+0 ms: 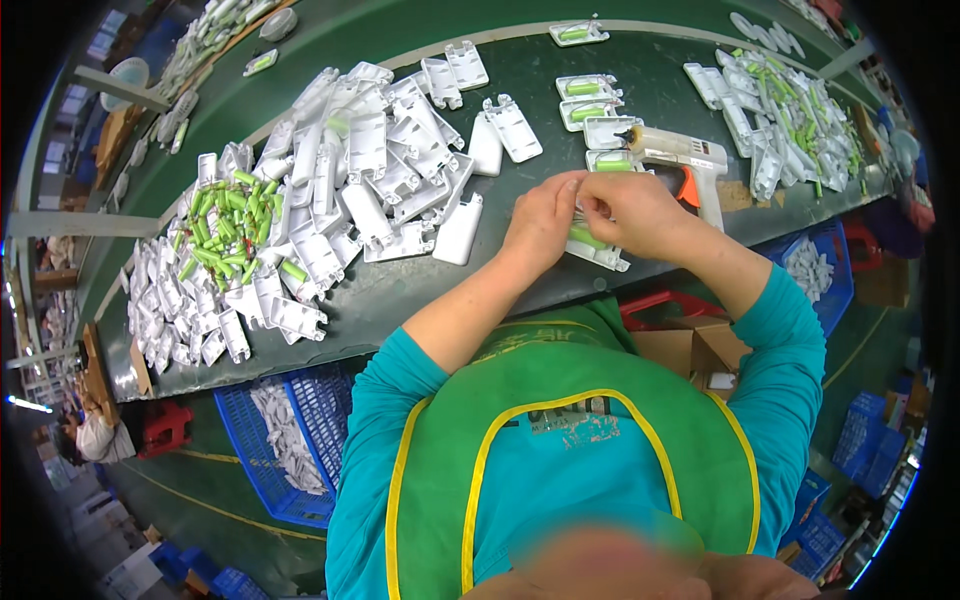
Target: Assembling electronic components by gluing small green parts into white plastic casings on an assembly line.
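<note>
Both hands meet over a white plastic casing (603,256) with a green battery cell inside, lying near the bench's front edge. My left hand (540,220) is closed along the casing's left side, its fingertips close to those of the right. Pinched at the casing's upper end, my right hand (635,212) hides whatever is between its fingers. Just beyond that hand rests a glue gun (680,150) with a pale body and an orange trigger. A column of casings with cells (588,112) stretches away behind it.
At left, white casing shells (365,150) are heaped beside a pile of green cells (232,222). More casings and cells (790,120) cover the bench's right end. Blue crates (285,440) holding white parts and an open cardboard box (690,350) stand below the front edge.
</note>
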Demonstrator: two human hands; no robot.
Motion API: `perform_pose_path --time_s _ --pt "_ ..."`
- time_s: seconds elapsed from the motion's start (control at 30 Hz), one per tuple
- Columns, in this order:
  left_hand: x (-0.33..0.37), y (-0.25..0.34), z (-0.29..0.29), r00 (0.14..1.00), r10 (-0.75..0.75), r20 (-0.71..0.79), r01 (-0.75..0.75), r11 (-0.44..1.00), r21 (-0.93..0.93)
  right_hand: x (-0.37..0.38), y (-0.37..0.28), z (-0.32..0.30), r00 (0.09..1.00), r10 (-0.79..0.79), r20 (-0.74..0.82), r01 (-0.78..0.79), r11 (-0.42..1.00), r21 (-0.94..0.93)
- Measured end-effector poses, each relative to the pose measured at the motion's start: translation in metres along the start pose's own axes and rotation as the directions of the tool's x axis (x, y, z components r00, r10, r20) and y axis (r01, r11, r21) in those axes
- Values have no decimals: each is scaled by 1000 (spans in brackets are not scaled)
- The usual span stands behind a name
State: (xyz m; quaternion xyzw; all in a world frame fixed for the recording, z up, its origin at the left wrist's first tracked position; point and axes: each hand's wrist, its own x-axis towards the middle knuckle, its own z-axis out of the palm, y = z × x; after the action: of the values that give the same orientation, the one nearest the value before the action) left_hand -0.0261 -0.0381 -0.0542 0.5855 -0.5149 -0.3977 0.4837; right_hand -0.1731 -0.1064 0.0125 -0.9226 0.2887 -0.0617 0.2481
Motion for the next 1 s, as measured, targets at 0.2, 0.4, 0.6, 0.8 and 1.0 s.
perform_pose_path --time_s 0.2,0.4,0.6,0.8,1.0 --pt "-8 18 -18 988 146 -48 -146 989 -1 -5 8 -18 986 166 25 -159 881 445" --pt "-15 18 -27 939 317 -137 -320 947 -5 -26 8 -24 988 151 -22 -117 843 525" --pt "-17 16 -31 890 439 -127 -432 899 75 -43 13 -10 978 150 -144 -21 762 647" --pt "-18 19 -33 813 572 -108 -556 818 150 -47 9 -12 992 105 -68 -8 596 803" --pt "-18 19 -33 713 696 -82 -671 712 207 -47 7 -10 986 42 -160 92 663 743"
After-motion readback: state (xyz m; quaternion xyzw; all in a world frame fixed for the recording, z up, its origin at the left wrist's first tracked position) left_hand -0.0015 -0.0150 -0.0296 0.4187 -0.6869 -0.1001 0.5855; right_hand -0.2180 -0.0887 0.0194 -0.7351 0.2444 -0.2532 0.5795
